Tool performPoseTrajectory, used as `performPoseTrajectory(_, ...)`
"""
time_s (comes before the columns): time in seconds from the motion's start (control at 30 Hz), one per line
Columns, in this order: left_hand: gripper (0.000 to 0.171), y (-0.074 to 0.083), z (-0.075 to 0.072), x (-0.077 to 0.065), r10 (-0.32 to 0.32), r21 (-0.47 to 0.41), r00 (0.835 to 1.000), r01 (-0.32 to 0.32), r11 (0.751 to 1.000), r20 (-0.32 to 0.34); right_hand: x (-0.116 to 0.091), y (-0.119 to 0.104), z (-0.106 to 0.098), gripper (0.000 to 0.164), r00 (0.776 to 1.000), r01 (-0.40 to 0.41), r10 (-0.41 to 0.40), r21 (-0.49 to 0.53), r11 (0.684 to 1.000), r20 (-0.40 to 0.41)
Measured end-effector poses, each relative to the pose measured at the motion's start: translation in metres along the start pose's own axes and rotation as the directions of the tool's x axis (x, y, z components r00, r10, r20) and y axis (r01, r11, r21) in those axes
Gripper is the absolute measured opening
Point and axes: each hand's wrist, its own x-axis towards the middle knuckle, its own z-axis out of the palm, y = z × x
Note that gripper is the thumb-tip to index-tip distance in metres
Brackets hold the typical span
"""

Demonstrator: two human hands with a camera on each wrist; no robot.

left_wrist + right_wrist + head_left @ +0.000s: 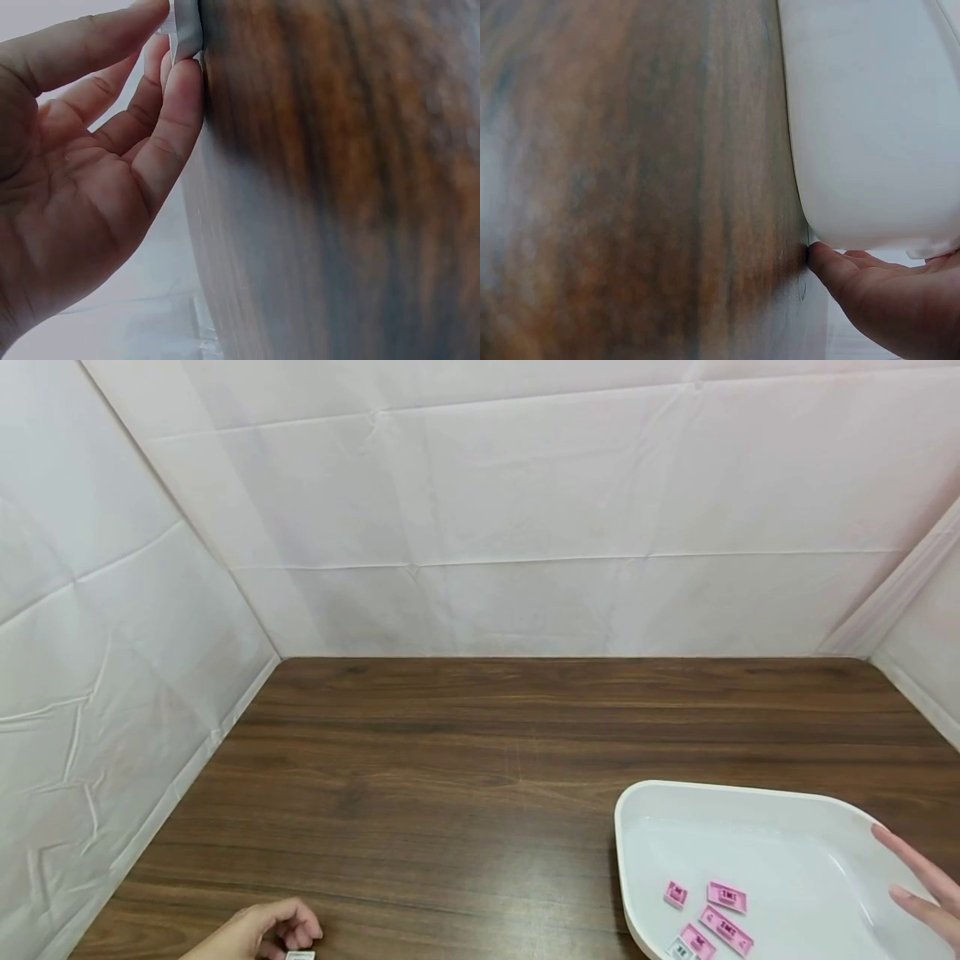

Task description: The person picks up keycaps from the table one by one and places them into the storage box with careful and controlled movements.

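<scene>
My left hand (270, 931) is at the front of the table on the left. It pinches a small whitish piece (300, 955) with dark marks, cut off by the bottom edge of the head view. In the left wrist view, thumb and fingertips hold this grey-white piece (187, 31) close against the wood. My right hand (926, 889) is at the right end of the white tray (720, 789), its visible fingers fairly straight across the rim. In the right wrist view, a digit touches down beside the tray's lower edge; the other fingers are mostly hidden.
Several small pink pieces (726, 931) with dark print lie in the tray's near left part, with a whitish one (681, 949) among them. The dark wooden table (420, 777) is bordered by white sheeting (517, 502) at the back and sides.
</scene>
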Motion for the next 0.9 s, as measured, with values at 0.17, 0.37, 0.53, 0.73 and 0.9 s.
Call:
performPoseTrajectory(0.17, 0.020, 0.0014, 0.0021, 0.0024, 0.020, 0.035, 1.000, -0.021, 0.999, 0.015, 0.0013, -0.0026, 0.0032, 0.070, 1.000, 0.020, -0.021, -0.006, 1.000, -0.012)
performPoseTrajectory(0.37, 0.019, 0.0030, 0.0062, 0.0052, 0.009, 0.128, 1.000, -0.011, 0.992, 0.015, 0.0041, 0.0003, 0.0032, 0.071, 0.993, 0.114, -0.115, 0.037, 0.993, 0.009)
performPoseTrajectory(0.53, 0.019, 0.0038, 0.0080, 0.0066, 0.006, 0.198, 1.000, -0.008, 0.980, 0.012, 0.0034, 0.0012, 0.0040, 0.072, 0.993, 0.114, -0.114, -0.025, 0.993, -0.015)
performPoseTrajectory(0.73, 0.021, 0.0047, 0.0074, 0.0070, -0.023, 0.232, 1.000, 0.020, 0.973, 0.011, 0.0017, 0.0008, 0.0048, 0.072, 0.997, 0.064, -0.068, -0.090, 0.994, -0.045)
performPoseTrajectory(0.9, 0.020, 0.0059, 0.0061, 0.0064, -0.017, 0.222, 1.000, 0.017, 0.975, -0.003, 0.0017, 0.0020, 0.0039, 0.075, 0.994, 0.057, -0.079, -0.274, 0.960, -0.070)
